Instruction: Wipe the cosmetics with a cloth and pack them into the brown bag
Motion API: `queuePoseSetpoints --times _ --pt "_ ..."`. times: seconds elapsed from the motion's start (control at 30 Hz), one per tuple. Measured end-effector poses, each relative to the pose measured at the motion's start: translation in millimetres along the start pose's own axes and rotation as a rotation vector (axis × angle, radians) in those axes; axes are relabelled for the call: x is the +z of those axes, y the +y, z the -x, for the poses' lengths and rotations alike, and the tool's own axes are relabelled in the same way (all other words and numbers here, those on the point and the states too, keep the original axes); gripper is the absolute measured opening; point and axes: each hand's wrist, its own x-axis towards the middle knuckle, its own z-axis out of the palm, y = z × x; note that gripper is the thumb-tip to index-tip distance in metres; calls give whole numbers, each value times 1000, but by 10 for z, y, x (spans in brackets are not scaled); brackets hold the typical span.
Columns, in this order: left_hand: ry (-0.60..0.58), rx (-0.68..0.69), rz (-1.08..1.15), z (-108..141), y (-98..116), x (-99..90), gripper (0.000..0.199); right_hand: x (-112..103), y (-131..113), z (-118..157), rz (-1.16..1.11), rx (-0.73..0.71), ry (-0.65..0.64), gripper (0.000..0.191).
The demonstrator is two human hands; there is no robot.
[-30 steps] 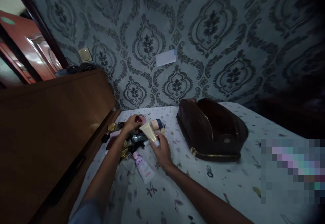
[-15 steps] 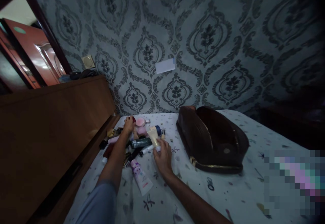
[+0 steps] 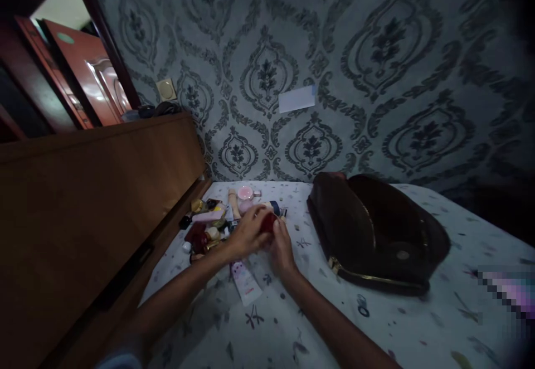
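Between my two hands, above the front right of a pile of cosmetics, is a small dark red rounded item [image 3: 268, 222]; its exact kind cannot be made out. My left hand [image 3: 248, 232] grips it from the left, and the fingers of my right hand [image 3: 283, 251] close on its right side. A white and pink squeeze tube [image 3: 246, 284] lies just below my wrists. Behind my hands are a round pink compact [image 3: 245, 193] and a dark blue cap [image 3: 275, 207]. My hands hide part of the pile.
Several bottles and tubes, among them a pale pink tube [image 3: 208, 216], lie by the wooden headboard [image 3: 104, 190]. A dark brown bag [image 3: 376, 235] stands unzipped on the patterned sheet [image 3: 317, 324] at right. A blurred-out item [image 3: 512, 294] lies at the far right.
My left hand has come from the back of the pile toward me and right, bringing the red item to my right hand. My right hand has left the cream tube. The view has turned left.
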Motion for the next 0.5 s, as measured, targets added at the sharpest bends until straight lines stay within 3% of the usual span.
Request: queuePoseSetpoints --times 0.07,0.13,0.2,0.23,0.3,0.33,0.4,0.5 --pt "-105 91 43 155 91 -71 66 9 -18 -14 -126 90 7 47" --pt "-111 26 3 319 -28 -252 66 9 -52 -2 -184 174 -16 45" --pt "46 -212 -172 498 -327 -479 56 8 -80 26 -208 228 -35 47" --pt "116 -395 -251 586 -514 -582 59 8 -86 41 -210 236 -38 48" --pt "109 -725 -279 729 -889 -727 82 15 -78 64 -190 229 -32 49" --pt "85 -781 -261 773 -1054 -761 91 21 -65 71 -173 222 -23 48" --pt "36 -796 -227 784 -1315 -768 98 35 -33 78 -145 211 -12 48" --pt "4 -729 -192 613 -1567 -701 103 48 0 80 -131 209 -6 50"
